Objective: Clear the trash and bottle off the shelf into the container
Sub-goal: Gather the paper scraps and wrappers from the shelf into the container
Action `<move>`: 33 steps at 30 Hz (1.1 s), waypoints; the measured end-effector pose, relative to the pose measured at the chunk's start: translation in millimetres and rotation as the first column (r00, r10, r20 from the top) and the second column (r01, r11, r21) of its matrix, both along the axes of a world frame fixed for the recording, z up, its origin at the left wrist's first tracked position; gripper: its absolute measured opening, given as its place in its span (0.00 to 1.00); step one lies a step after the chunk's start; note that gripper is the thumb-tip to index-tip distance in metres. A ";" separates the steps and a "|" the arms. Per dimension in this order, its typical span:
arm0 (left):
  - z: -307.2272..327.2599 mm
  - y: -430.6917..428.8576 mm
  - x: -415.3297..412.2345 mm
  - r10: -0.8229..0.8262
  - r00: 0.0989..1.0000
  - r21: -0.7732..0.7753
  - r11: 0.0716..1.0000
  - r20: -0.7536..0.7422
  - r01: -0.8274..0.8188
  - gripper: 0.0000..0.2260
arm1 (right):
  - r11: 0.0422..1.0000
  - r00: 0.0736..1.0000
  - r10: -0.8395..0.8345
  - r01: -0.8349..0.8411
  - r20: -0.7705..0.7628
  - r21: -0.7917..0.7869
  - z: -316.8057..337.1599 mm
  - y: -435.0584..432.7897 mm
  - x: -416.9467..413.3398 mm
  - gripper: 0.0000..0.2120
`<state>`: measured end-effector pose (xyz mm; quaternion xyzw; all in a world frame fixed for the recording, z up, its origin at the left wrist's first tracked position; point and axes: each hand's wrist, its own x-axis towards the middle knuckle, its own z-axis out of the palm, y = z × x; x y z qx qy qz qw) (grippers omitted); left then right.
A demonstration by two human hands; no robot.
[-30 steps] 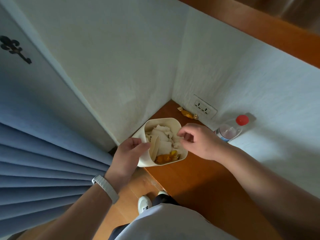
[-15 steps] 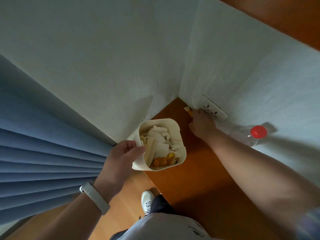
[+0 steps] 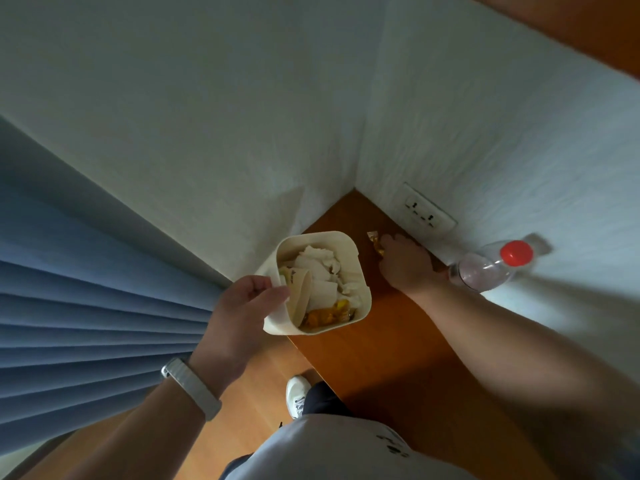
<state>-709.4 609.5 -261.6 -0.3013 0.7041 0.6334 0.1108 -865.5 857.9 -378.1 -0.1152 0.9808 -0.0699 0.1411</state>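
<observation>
A cream square container (image 3: pixel 362 268) holds white tissue and orange wrappers. My left hand (image 3: pixel 242 306) grips its near left rim and holds it at the shelf's left edge. On the brown wooden shelf (image 3: pixel 398 348), near the back corner, lies a small orange wrapper (image 3: pixel 375 241). My right hand (image 3: pixel 405 265) is down on the shelf with its fingertips curled onto that wrapper; most of the wrapper is hidden under the fingers. A clear plastic bottle with a red cap (image 3: pixel 491 268) lies on its side against the right wall, just right of my right wrist.
White walls meet in a corner behind the shelf. A white wall socket (image 3: pixel 427 214) sits low on the right wall above the wrapper. Blue curtain folds (image 3: pixel 86 306) hang at the left. Wooden floor and my white shoe (image 3: pixel 298 393) are below.
My right hand left the container, reached to the back corner and closed its fingers on the orange wrapper. My left hand kept hold of the container, barely shifting.
</observation>
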 end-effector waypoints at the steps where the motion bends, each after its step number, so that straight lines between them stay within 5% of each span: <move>1: 0.3 -0.5 1.0 -0.011 1.000 -0.010 1.000 -0.005 0.011 0.06 | 1.000 1.000 -0.014 0.014 0.012 -0.004 4.5 0.5 5.3 0.14; 8: 12.2 -5.8 6.2 -0.025 1.000 -0.020 0.999 -0.018 0.025 0.06 | 0.928 0.985 -0.171 0.158 -0.009 -0.337 63.3 5.7 35.9 0.09; 15: 28.0 -8.0 14.3 -0.026 0.998 -0.003 1.000 -0.062 0.026 0.06 | 0.811 0.982 -0.102 -0.009 -0.157 -0.585 145.2 -12.8 76.7 0.11; 29: 32.4 -12.1 33.1 -0.091 0.991 0.024 0.995 -0.101 0.094 0.17 | 0.953 0.910 0.204 -0.269 -0.360 -0.140 140.6 -68.0 110.3 0.09; 33: 27.9 -13.2 33.7 -0.077 0.992 0.002 0.997 -0.101 0.078 0.10 | 0.945 0.915 0.225 -0.289 -0.336 -0.153 139.7 -65.0 111.7 0.12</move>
